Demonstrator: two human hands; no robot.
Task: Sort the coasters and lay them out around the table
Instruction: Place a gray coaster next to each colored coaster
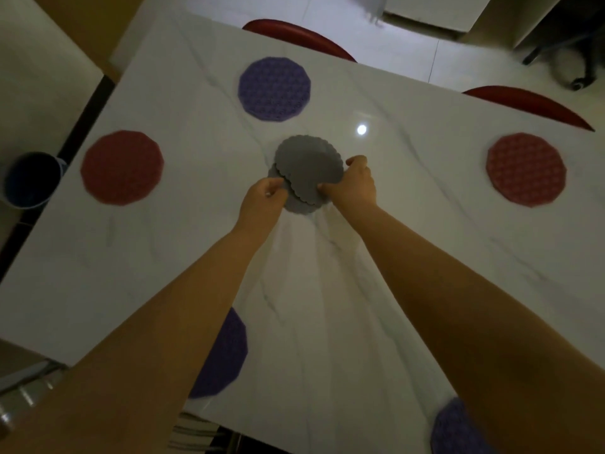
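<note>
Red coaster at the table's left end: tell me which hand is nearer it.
Left. The left hand sits between the red coaster and the grey coasters it grips; the right hand is beyond them.

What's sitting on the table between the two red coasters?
In the head view, the grey scalloped coasters lie between the left red coaster and the right red coaster, gripped by the left hand and right hand.
</note>
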